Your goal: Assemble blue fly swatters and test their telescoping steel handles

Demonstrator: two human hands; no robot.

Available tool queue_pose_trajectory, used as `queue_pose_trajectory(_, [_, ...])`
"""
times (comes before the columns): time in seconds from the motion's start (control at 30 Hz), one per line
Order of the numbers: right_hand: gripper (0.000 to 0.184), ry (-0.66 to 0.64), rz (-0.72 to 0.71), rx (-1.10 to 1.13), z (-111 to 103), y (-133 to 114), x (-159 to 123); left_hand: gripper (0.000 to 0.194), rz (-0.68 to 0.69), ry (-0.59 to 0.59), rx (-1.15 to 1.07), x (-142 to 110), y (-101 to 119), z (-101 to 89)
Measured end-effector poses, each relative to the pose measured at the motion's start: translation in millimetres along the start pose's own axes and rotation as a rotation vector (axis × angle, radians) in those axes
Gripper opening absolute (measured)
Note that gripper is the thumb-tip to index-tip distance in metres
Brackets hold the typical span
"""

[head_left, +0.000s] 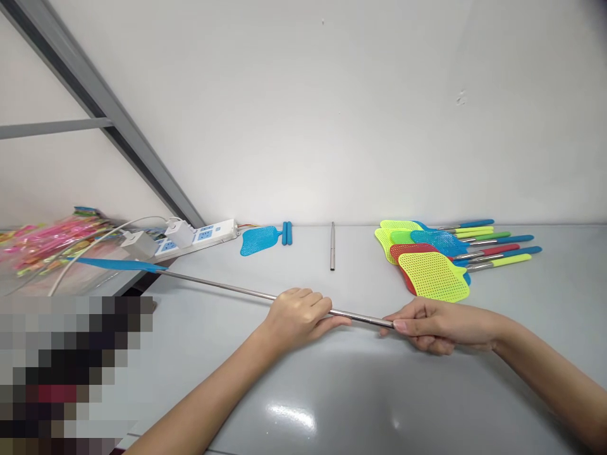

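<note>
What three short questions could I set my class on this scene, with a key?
1. True or false: the left hand and the right hand hold the same metal rod.
2. What colour is the swatter head at the rod's far end? A red, B blue, C yellow.
3. What lies between the loose blue head and the swatter pile?

Key: 1 true; 2 B; 3 a metal tube.

White power strip with two adapters, curving white cable, pink and yellow bagged items, slanting grey beam, pale wall
</note>
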State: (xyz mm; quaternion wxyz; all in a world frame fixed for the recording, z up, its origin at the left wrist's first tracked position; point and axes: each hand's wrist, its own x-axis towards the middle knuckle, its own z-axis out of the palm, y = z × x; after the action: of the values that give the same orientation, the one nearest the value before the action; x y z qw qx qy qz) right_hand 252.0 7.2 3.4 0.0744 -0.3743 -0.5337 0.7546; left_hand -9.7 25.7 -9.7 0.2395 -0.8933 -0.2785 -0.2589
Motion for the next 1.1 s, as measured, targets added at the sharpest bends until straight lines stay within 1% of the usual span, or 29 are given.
queue_pose_trajectory(0.2, [0.041, 0.004, 0.007, -0.014, -2.3, -1.2, -3.0, 0.047, -0.008, -0.003, 0.009, -0.2, -2.6, -0.7])
queue_pose_trajectory(0.43, [0.040, 0.016, 0.027, -0.029, -2.2, -4.3, -6.2, 0.043, -0.023, -0.025, -0.020, -0.7, -3.0, -2.3])
queue_pose_trajectory(0.67, [0.046, 0.000, 0.057, -0.020, -5.4, -3.6, -8.4, 0.033, -0.023, -0.056, -0.063, 0.1, -2.3, -6.5])
queue_pose_trajectory(0.9, [0.040, -0.004, 0.053, -0.034, -9.6, -2.3, -11.0, 0.035, -0.012, -0.060, -0.050, -0.5, -3.7, -5.8])
queue_pose_trajectory(1.1, [0.041, -0.017, 0.075, -0.020, -16.8, -0.2, -12.5, 0.037, -0.036, -0.052, -0.039, -1.7, -7.3, -4.3])
